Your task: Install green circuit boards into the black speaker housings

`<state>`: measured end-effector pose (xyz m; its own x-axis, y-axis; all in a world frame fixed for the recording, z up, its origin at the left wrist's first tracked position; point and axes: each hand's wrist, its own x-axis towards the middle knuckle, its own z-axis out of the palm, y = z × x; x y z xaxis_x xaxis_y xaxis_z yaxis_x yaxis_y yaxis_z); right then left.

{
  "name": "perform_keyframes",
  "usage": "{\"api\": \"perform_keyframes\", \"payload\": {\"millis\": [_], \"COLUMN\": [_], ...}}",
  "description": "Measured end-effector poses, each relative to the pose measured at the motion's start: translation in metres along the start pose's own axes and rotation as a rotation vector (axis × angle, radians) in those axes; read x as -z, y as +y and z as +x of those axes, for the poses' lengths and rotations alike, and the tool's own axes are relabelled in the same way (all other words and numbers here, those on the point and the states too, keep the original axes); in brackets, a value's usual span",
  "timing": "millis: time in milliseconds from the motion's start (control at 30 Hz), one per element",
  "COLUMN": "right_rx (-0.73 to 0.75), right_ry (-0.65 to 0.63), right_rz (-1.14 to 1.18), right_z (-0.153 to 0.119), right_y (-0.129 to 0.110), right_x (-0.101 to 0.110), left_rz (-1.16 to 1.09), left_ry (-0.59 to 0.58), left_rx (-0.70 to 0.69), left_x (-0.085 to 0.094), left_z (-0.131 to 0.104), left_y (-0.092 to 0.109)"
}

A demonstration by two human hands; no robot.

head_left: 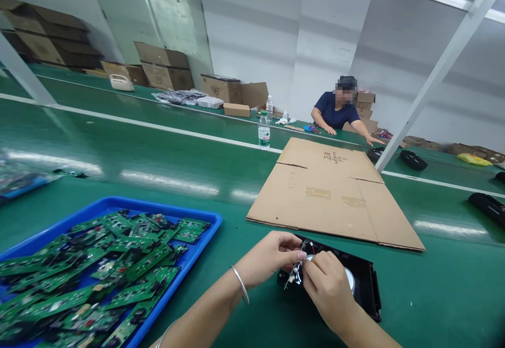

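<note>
My left hand [276, 256] is closed on a narrow circuit board [291, 278], which stands tilted on edge over the left end of a black plastic housing [369, 290]. Right beside it, my right hand [327, 285] pinches at the face of the board; what its fingertips hold is too small and covered to name. Inside the housing a round silver-white part [349, 280] shows past my right hand, and thin wires appear near the fingers. Part of the housing is hidden under both hands.
Left of me stands a blue tray [215, 221] heaped with green circuit boards [130, 242]. A flattened cardboard sheet [331, 200] lies beyond the housing, near a water bottle [264, 131]. Across the line a person [337, 108] reaches toward black cases [413, 159]. A white post [430, 74] rises at right.
</note>
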<state>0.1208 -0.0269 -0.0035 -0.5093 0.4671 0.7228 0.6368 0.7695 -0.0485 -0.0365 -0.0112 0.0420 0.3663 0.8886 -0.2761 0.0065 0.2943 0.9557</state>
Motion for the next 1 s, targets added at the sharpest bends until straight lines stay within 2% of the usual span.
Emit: {"api": "perform_keyframes", "payload": {"millis": [233, 400, 567, 667, 733, 833, 900, 1000], "right_rx": [0.051, 0.066, 0.009, -0.111, -0.28, -0.526, -0.536, -0.401], "right_ry": [0.004, 0.035, -0.013, -0.185, -0.307, -0.519, -0.714, -0.937], "right_rz": [0.007, -0.033, -0.03, 0.116, 0.195, 0.185, 0.181, 0.222], "right_z": [0.007, 0.003, 0.004, 0.011, 0.014, 0.012, 0.008, 0.001], "right_y": [0.002, 0.001, 0.002, 0.013, 0.025, 0.044, 0.05, 0.049], "right_x": [0.005, 0.001, 0.004, 0.026, 0.048, 0.079, 0.094, 0.098], "left_rz": [0.019, 0.07, 0.15, 0.189, 0.255, 0.374, 0.42, 0.354], "left_ry": [-0.015, -0.023, 0.01, -0.033, -0.043, -0.037, -0.097, -0.263], "left_rx": [-0.037, -0.089, -0.116, -0.101, -0.077, 0.026, 0.117, 0.196], "left_x": [0.003, 0.002, -0.001, 0.004, 0.009, 0.018, 0.019, 0.009], "left_z": [0.001, 0.001, 0.004, -0.001, -0.009, -0.025, -0.032, -0.032], "left_y": [-0.002, -0.003, -0.005, 0.0, 0.007, 0.017, 0.019, 0.011]}}
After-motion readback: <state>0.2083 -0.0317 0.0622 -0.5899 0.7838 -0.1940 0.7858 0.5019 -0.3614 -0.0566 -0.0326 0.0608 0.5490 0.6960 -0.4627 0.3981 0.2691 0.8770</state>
